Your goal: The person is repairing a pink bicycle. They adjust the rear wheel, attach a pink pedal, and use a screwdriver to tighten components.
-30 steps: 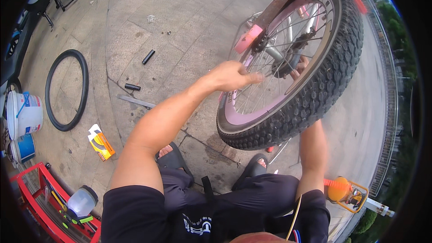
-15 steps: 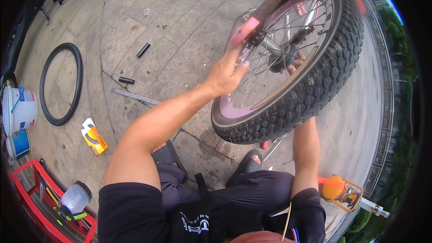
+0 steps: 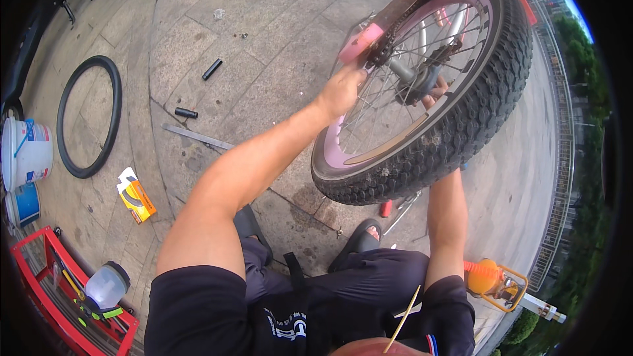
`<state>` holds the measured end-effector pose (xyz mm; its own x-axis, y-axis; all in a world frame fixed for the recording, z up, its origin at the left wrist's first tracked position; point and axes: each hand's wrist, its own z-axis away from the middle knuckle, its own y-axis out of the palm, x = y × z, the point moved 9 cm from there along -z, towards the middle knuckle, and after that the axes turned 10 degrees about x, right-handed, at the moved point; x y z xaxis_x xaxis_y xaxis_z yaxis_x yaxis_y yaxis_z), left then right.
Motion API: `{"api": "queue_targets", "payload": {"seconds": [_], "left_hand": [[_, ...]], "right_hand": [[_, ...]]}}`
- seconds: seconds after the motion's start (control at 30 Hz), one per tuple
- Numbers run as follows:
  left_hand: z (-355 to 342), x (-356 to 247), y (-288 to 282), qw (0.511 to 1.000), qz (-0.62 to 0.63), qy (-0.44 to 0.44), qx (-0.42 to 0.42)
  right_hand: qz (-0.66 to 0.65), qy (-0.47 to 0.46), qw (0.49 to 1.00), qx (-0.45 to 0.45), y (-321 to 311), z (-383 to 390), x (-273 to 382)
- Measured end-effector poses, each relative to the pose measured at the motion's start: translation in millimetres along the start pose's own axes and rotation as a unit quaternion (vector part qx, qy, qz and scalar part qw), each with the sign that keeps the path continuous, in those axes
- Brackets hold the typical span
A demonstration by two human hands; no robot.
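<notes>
A bicycle wheel with a knobby black tire (image 3: 455, 133) and a pink rim (image 3: 334, 137) stands tilted before me, mounted on a bicycle. My left hand (image 3: 341, 90) is closed at the axle end, just below the pink end of the chain guard (image 3: 362, 42); what its curled fingers grip is hidden. On the far side, my right forearm passes behind the tire. Through the spokes, the fingers of my right hand (image 3: 435, 92) show bent beside the dark round brake drum (image 3: 422, 84). Spokes and rim cover much of that hand.
A loose black tire (image 3: 119, 115), two black grips (image 3: 212, 69), a flat metal bar (image 3: 196, 136) and an orange-yellow box (image 3: 136, 196) lie on the paving at left. Buckets (image 3: 30, 151) and a red rack (image 3: 39, 270) stand further left. An orange-yellow machine (image 3: 491, 280) is at right.
My left hand has moved up and slightly right, its thumb now drawn in toward the axle end. The wheel has shifted slightly. My right hand stays by the brake drum.
</notes>
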<state>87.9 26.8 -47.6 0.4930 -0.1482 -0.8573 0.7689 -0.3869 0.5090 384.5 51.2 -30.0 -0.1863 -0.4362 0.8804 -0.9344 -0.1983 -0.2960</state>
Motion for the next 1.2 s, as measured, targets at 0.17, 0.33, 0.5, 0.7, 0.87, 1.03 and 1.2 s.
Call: {"api": "queue_targets", "payload": {"seconds": [0.17,0.33,0.5,0.7,0.87,1.03,1.2], "left_hand": [[0.5,-1.9,-17.6,0.997,0.046,0.004,-0.057],[-3.7,-0.4,-0.9,0.966,0.187,0.013,-0.177],[2.3,-6.0,0.4,0.942,0.271,0.007,-0.195],[3.8,-7.4,0.7,0.935,0.300,-0.001,-0.188],[0.9,-8.0,1.8,0.929,0.316,0.012,-0.193],[2.9,-13.2,-0.4,0.923,0.298,-0.004,-0.244],[2.2,-19.1,3.2,0.925,0.279,0.000,-0.259]], "right_hand": [[-0.162,0.033,0.984,0.065,31.8,-10.3,14.9],[-0.070,0.135,0.988,0.005,6.3,-2.9,-2.4],[-0.072,0.125,0.989,0.013,25.5,-4.4,15.2],[-0.078,0.128,0.988,0.033,29.4,-8.0,25.8],[-0.069,0.155,0.985,0.045,21.8,-9.2,25.2],[-0.060,0.005,0.994,0.087,60.2,-8.5,65.4],[-0.076,0.039,0.996,0.020,30.5,-1.2,29.3]]}}
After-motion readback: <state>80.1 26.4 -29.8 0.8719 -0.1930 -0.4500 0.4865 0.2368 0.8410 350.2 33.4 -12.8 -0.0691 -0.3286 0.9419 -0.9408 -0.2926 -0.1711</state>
